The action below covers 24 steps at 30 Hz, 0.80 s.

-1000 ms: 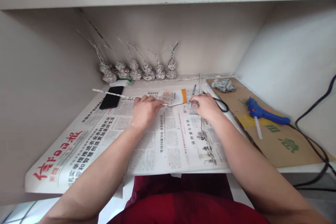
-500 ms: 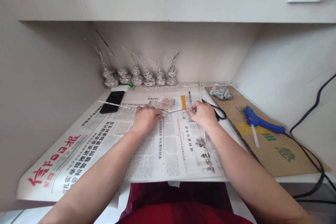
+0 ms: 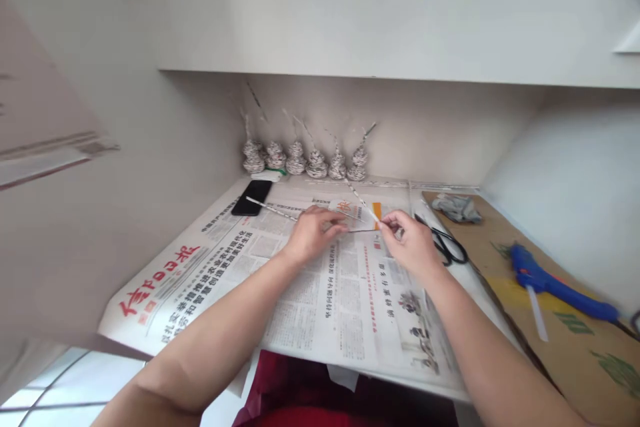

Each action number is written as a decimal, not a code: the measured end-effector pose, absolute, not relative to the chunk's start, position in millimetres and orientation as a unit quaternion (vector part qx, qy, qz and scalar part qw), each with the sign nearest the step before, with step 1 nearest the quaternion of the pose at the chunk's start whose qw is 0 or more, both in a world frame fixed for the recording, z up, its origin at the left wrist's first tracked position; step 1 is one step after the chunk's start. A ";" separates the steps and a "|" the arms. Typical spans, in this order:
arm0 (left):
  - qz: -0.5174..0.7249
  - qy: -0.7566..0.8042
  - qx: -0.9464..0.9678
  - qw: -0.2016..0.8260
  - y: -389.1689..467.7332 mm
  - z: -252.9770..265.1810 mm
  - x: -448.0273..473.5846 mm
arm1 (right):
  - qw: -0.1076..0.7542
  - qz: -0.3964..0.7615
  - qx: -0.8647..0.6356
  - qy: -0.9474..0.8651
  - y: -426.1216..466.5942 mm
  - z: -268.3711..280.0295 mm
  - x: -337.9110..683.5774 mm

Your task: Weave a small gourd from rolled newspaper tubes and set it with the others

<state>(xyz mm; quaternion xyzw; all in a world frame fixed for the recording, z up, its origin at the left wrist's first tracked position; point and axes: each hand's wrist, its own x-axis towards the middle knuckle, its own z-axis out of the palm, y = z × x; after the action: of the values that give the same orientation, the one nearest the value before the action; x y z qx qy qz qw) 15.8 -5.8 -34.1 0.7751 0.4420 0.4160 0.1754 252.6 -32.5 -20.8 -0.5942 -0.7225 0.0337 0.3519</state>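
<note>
— What do we have before us, biggest thing first?

— The newspaper [image 3: 320,293] covers most of the desk, its red masthead toward our left and its near edge hanging over our lap; beside it on the right lies a sheet of brown cardboard [image 3: 575,340] with green print; on that rests a blue glue gun [image 3: 555,282], its cord running off the right edge, and farther back a crumpled grey wad [image 3: 457,207].

— And against the back wall?

— A row of small woven paper pieces [image 3: 305,160], each with thin stalks sticking up; in front of them, to the left, a black phone [image 3: 252,197] lies flat on the newspaper; black scissors [image 3: 449,245] lie just right of our right hand, at the paper's edge.

— What are our hands doing?

— Our left hand [image 3: 313,235] lies palm down on the newspaper, fingers curled in and pinching a thin rolled paper stick [image 3: 273,209] that runs off to the left toward the phone; our right hand [image 3: 413,245] is closed in a pinch, thumb and forefinger gripping the lower end of a second paper stick [image 3: 361,200], which slants up and back to the left.

— And between them?

— A small paper scrap with an orange band [image 3: 357,215] lies on the newspaper; the second stick crosses over it; whether the stick touches it, we cannot tell.
</note>
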 end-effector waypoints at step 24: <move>0.616 0.303 0.476 0.550 -15.3 -18.1 27.6 | 0.399 0.062 -0.494 -0.771 -53.3 -8.1 235.4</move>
<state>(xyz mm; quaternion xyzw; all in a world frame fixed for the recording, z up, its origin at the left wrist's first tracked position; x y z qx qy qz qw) 27.6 -15.3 -18.1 0.4758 0.3028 0.6156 0.5504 235.4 -53.3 -8.1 -0.4935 -0.7705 0.0623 0.3986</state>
